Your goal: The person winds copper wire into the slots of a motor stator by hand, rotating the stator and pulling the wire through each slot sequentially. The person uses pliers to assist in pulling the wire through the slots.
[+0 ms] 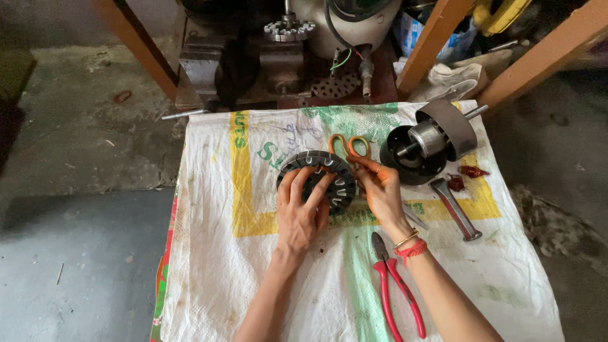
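on white sacking [304,297], both hands' grip [303,212] closes around slotted ring [339,183].

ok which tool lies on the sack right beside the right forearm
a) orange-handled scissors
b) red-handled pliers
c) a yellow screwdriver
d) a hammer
b: the red-handled pliers lie on the white sack just inside the right forearm, while the orange-handled scissors sit further up, past the slotted ring both hands grip.

Two bare forearms reaching up from bottom edge, left hand [303,212] palm down, fingers spread and curled over dark slotted round metal stator core [318,179], right hand [380,190] at core's right rim, fingers bent, red thread and bangle on right wrist
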